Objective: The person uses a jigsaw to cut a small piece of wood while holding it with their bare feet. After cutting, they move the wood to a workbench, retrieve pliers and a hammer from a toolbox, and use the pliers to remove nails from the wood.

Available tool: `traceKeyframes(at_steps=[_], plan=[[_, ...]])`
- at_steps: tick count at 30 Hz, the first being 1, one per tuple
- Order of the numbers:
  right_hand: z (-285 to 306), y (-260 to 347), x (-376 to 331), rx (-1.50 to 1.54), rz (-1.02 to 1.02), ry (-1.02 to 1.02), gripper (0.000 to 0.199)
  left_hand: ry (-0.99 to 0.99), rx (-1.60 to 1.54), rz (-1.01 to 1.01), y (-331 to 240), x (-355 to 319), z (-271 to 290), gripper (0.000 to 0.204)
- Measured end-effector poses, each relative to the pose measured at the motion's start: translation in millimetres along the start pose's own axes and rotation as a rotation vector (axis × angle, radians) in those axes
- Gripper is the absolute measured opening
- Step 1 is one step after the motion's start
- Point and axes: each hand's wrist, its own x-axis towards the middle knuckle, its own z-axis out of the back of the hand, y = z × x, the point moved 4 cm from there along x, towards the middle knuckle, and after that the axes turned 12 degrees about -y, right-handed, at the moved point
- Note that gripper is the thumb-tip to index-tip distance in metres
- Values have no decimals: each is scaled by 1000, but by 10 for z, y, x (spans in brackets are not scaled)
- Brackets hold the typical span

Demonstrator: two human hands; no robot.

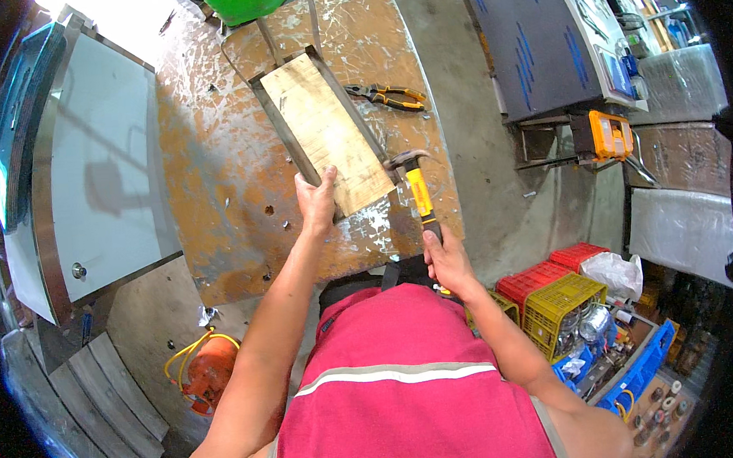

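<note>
A pale wooden board [318, 127] lies slanted on the worn brown tabletop [222, 196]. Dark metal strips [340, 92] run along its long edges like a frame. My left hand [318, 202] grips the board's near left corner, thumb on top; its other fingers are partly hidden. Closed round the handle of a claw hammer [419, 190] is my right hand [447, 262]. The yellow and black hammer points away from me, its head close to the board's near right corner; I cannot tell whether they touch. Combination pliers [388, 96] with orange and black handles rest to the right.
A green basin [245, 0] stands at the table's far end, with metal strips reaching toward it. On the left is a pale cabinet panel [110, 161]. An orange canister [212, 373] sits on the floor at left. Red and yellow crates [556, 305] are at right.
</note>
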Motion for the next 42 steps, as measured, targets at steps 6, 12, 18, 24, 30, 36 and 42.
traceKeyframes(at_steps=[6,12,18,24,30,36,42], plan=[[1,-17,40,-122,-4,80,40,-15,34,-24,63,26,13,53],[119,582,195,-247,385,-53,41,-6,-82,24,48,1,12,51],[-332,1446,657,-278,883,-234,40,-57,-21,0,-32,2,-9,48],[-1174,1872,1378,-578,831,-197,37,-62,-52,36,-61,-50,8,48],[-1426,2005,1575,-587,739,-191,39,-87,-79,-14,-8,-34,3,50],[-1556,2064,1695,-685,734,-108,43,-46,-198,88,68,-38,-24,52],[-1656,2079,1697,-730,747,-99,46,-126,64,13,7,-27,33,63]])
